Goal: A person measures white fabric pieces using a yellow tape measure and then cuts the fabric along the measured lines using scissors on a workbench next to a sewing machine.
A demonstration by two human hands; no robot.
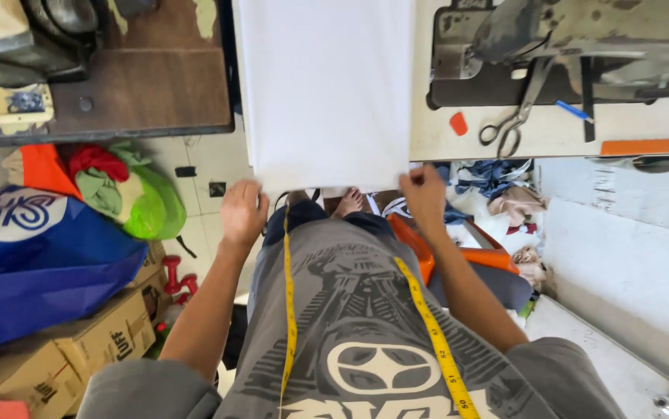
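White fabric (325, 85) hangs over the near edge of the worktable (505, 143), running from the far side down toward the person's lap, and both hands have it by the bottom hem. The left hand (241, 211) is curled around the left corner of the hem with the fingers tucked under, so closed on the cloth. The right hand (423, 194) pinches the right corner between thumb and fingers, right where the cloth meets the table's near edge. Both grips look firm, neither hand is open.

If the job here is squaring up or pulling the panel straight, my take is that even tension matters most: keep both corners level and pull equally, otherwise the hem skews. The right corner sits a bit higher than the left at the moment, so I'd level those out first. The cloth looks smooth and light, probably slippery, so a full-finger hold like the left hand's seems safer than a fingertip pinch.

Stuff around: scissors (514, 116) lie on the worktable just right of the fabric, near a small orange chalk piece (459, 123) and a blue pen (573, 110), with a sewing machine (575, 39) behind them. A yellow measuring tape (434, 334) hangs around the person's neck, down over the grey shirt. I'd watch that the fabric's right edge doesn't drag over the scissors.
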